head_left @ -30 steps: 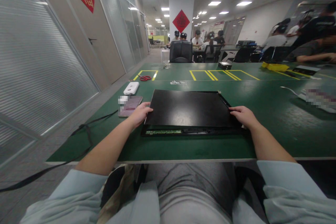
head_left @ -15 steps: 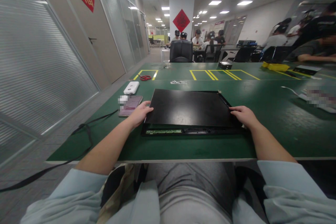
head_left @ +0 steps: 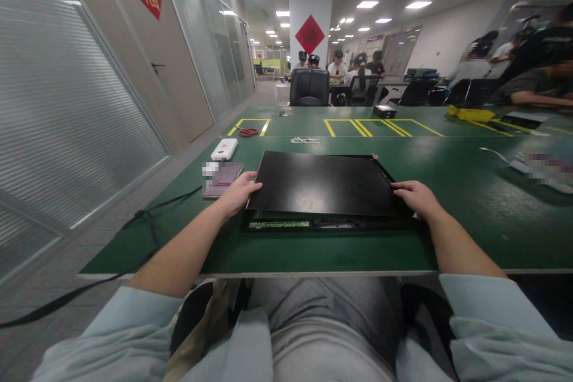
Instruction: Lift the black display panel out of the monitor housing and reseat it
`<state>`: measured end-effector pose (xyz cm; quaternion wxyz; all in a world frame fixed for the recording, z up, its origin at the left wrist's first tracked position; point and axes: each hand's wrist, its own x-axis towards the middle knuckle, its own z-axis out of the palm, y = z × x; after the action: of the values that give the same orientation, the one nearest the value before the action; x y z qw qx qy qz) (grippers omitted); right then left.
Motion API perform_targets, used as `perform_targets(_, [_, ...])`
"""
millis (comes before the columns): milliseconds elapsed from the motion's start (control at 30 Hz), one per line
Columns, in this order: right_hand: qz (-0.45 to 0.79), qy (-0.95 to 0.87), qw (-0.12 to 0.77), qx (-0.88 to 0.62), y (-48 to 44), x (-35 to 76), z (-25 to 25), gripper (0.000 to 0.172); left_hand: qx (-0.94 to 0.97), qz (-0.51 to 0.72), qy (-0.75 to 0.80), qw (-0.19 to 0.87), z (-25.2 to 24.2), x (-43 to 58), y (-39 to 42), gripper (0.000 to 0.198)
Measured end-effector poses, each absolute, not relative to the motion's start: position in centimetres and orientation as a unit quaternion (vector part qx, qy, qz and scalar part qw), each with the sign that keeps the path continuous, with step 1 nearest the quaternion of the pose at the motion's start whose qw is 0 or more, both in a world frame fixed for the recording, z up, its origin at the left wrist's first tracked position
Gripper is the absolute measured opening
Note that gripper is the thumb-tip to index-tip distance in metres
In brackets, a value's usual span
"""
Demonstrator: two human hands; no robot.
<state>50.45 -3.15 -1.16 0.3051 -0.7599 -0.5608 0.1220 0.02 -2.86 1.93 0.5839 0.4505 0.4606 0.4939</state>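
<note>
A flat black display panel (head_left: 320, 182) lies at a slight skew over a black frame (head_left: 380, 225), which shows along the near edge and at the upper right. A thin green circuit board strip (head_left: 280, 224) is exposed at the frame's near left. My left hand (head_left: 239, 191) grips the panel's left edge, thumb on top and the other fingers partly hidden. On the opposite side, my right hand (head_left: 416, 197) is closed at the right edge, its fingertips partly out of sight; whether it pinches the panel, the frame or both is unclear.
Left of the panel lie a phone (head_left: 224, 180), a white power bank (head_left: 224, 149) and a black strap (head_left: 152, 230). Beyond are red-handled scissors (head_left: 248, 132), small white pieces (head_left: 305, 140), a small black box (head_left: 384, 111) and a yellow tray (head_left: 470, 113). People sit farther back.
</note>
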Motion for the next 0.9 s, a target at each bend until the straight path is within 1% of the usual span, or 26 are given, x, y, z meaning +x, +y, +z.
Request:
perform_targets(167, [0.126,-0.558,0.308,-0.76,-3.32,50.24,-0.84,0.025,0.456,0.492,0.452,0.588,2.06,-0.05,-3.05,0.042])
perform_targets(433, [0.131,-0.55,0.315,-0.762,-3.66,49.83,-0.53,0.023,0.464,0.489,0.437,0.596,2.0,-0.25,-3.01,0.047])
perform_targets(667, [0.129,-0.547,0.322,-0.762,-3.59,49.89,-0.62,0.024,0.463,0.489,0.433,0.599,1.61,-0.43,-2.78,0.062])
perform_targets(900, [0.132,-0.544,0.324,-0.763,-3.4,50.0,-0.77,0.026,0.461,0.483,0.431,0.607,1.59,-0.22,-2.79,0.056])
